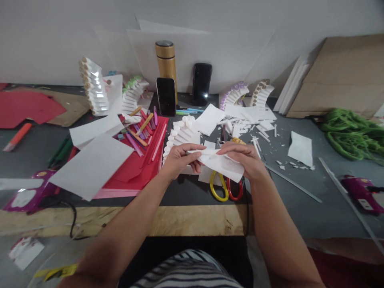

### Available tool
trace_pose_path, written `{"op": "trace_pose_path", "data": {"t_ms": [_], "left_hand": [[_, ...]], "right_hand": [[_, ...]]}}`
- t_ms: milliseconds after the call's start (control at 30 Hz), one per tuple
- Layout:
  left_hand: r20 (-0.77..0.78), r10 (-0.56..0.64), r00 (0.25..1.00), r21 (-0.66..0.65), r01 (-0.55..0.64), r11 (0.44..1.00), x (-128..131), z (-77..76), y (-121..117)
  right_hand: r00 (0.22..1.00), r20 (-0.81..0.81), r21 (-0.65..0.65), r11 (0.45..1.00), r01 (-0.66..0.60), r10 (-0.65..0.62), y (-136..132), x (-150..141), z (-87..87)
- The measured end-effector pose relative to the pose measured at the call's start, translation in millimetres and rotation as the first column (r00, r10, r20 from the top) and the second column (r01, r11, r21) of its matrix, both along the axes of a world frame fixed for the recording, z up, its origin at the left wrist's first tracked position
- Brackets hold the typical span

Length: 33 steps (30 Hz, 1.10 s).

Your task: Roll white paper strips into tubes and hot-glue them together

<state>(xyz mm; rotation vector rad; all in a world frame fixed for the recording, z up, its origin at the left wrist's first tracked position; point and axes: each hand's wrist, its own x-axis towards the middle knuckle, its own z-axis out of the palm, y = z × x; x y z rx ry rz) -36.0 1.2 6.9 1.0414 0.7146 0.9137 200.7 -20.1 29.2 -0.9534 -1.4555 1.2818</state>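
Observation:
Both my hands hold one white sheet of paper [220, 163] above the table's middle. My left hand [180, 159] pinches its left end, fingers closed on it. My right hand [243, 158] grips the right part, fingers curled over the top edge. Just below the paper lie scissors [225, 189] with one yellow and one red handle. A white paper spiral-stair model [181, 134] stands right behind my left hand.
Red paper sheets [141, 168] with coloured sticks and white sheets [91, 166] lie left. Two phones [166, 96] and a gold flask [165, 60] stand at the back. Paper models, scraps, green yarn [351, 134], cardboard and purple glue guns [361, 192] are around.

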Motion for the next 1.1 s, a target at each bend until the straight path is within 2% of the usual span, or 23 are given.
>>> {"op": "trace_pose_path", "data": {"t_ms": [133,267,433,633,767,967,1100], "left_hand": [[-0.039,-0.031,0.999,0.019,0.031,0.999,0.1,0.2,-0.2],[-0.045,0.001,0.999,0.048,0.001,0.999,0.5,0.7,0.0],[-0.027,0.026,0.999,0.096,-0.023,0.995,-0.4,-2.5,-0.1],[0.082,0.011,0.997,0.067,-0.016,0.998,-3.6,-1.9,0.6],[0.107,-0.013,0.994,0.074,0.005,0.997,-4.6,-0.6,1.5],[0.045,0.082,0.996,0.086,-0.085,0.993,-2.0,-2.8,1.0],[-0.022,0.081,0.997,0.122,-0.077,0.99,-1.5,-4.1,2.1]], "right_hand": [[0.995,0.08,0.008,0.998,0.061,-0.062,1.1,0.7,1.3],[0.976,0.161,-0.065,0.985,0.157,-0.145,2.8,1.0,-1.2],[0.982,0.13,-0.152,0.976,0.158,-0.138,3.0,0.6,-1.1],[0.987,0.069,0.038,0.989,0.142,-0.144,5.2,3.6,-0.8],[0.994,0.04,0.08,0.992,0.095,-0.098,5.4,5.1,-1.0],[0.995,0.097,0.118,0.993,-0.005,-0.007,3.8,5.5,1.3],[0.986,0.166,0.179,0.982,-0.057,0.027,3.6,5.9,3.4]]}}
